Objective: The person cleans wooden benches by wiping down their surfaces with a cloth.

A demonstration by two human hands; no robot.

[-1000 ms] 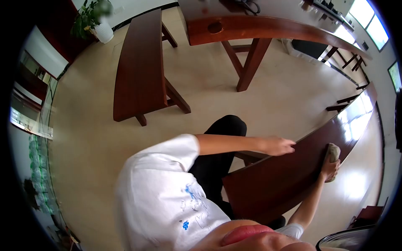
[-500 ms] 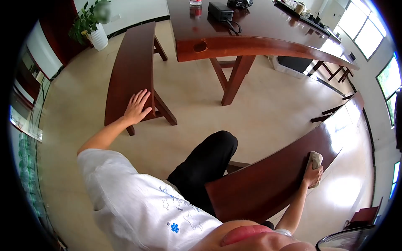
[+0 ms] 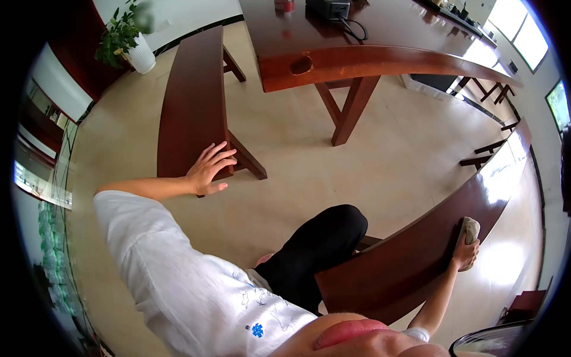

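My right hand (image 3: 466, 256) is closed around a bunched beige-grey cloth (image 3: 471, 229), at the outer edge of the long dark-red wooden bench (image 3: 392, 265) on the right. The cloth rests against that bench's glossy top. My left hand (image 3: 209, 170) is open with its fingers spread, over the near end of the other wooden bench (image 3: 193, 98) on the left. Whether its fingers touch the wood I cannot tell. It holds nothing. My bent knee (image 3: 333, 235) in black trousers is beside the near end of the right bench.
A large wooden table (image 3: 369, 44) stands ahead, carrying a black device with a cable (image 3: 328, 8). Its slanted leg (image 3: 354, 113) reaches the tiled floor. A potted plant (image 3: 140, 55) stands at the back left. Green bottles (image 3: 52, 256) are stacked along the left side.
My left hand has slid toward me to the left bench's near end, its fingers spreading. The view has shifted, and my right hand still grips the cloth on the right bench.
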